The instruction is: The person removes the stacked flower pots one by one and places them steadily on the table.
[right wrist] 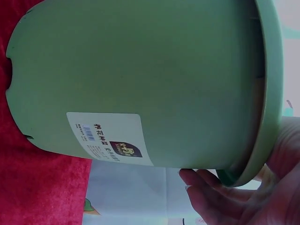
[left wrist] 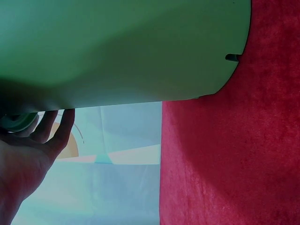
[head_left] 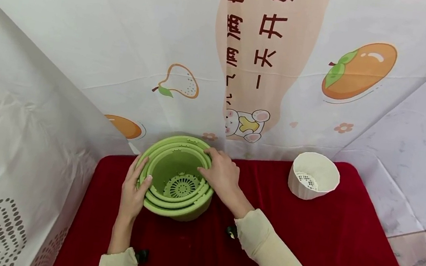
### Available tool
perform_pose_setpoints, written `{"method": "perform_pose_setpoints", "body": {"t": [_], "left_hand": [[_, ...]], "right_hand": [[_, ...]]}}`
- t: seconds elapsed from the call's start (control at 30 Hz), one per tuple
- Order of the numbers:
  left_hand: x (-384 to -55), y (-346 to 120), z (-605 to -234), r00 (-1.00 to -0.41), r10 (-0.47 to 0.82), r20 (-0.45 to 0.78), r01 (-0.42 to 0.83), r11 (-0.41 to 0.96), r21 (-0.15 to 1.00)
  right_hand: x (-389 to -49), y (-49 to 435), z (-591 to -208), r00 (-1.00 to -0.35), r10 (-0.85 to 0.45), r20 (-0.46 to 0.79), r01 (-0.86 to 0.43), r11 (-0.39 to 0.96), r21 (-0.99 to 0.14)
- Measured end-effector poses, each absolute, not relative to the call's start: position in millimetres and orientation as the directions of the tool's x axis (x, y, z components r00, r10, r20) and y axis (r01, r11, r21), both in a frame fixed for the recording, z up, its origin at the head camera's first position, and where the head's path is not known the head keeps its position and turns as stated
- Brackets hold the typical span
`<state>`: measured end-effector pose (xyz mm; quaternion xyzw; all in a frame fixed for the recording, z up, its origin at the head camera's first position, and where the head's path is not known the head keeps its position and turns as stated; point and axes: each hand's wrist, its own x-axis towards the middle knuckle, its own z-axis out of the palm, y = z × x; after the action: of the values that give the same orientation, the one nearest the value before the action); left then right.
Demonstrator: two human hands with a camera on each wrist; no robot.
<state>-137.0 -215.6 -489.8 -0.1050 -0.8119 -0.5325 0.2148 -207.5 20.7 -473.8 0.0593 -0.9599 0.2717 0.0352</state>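
Observation:
Several green plastic flower pots [head_left: 171,213] sit nested in one another at the back left of the red-covered table. Slotted drainage holes [head_left: 182,186] show in the innermost pot's floor. My left hand [head_left: 132,196] grips the rims on the left, thumb over the inner edge and fingers along the outside. On the right side, my right hand [head_left: 223,175] holds the rims between thumb and fingers. The right wrist view shows the outer pot's wall with a white label [right wrist: 112,138], and fingertips [right wrist: 190,178] below its lip. In the left wrist view, fingers [left wrist: 63,129] lie against the green wall [left wrist: 140,56].
A white ribbed pot [head_left: 299,186] with a perforated floor stands at the back right of the table. Red cloth [head_left: 269,195] covers the tabletop. Printed white curtains [head_left: 139,50] hang right behind and beside it. Small black devices [head_left: 141,255] sit at the wrists.

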Motion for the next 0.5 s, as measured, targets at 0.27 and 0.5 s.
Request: {"method": "perform_pose_setpoints", "body": {"t": [0.27,0.5], "left_hand": [[-137.7,-217.0,-491.0,-0.885,-0.057,0.462,0.401,0.410,0.819],[-138.1,-217.9,-491.0,-0.891,-0.051,0.452,0.394,0.408,0.824]], "right_hand": [[-209.6,16.1,-475.2,-0.991,-0.066,0.113,-0.114,0.858,-0.501],[-209.5,14.9,-475.9,-0.984,-0.080,0.160,-0.149,0.860,-0.489]]}}
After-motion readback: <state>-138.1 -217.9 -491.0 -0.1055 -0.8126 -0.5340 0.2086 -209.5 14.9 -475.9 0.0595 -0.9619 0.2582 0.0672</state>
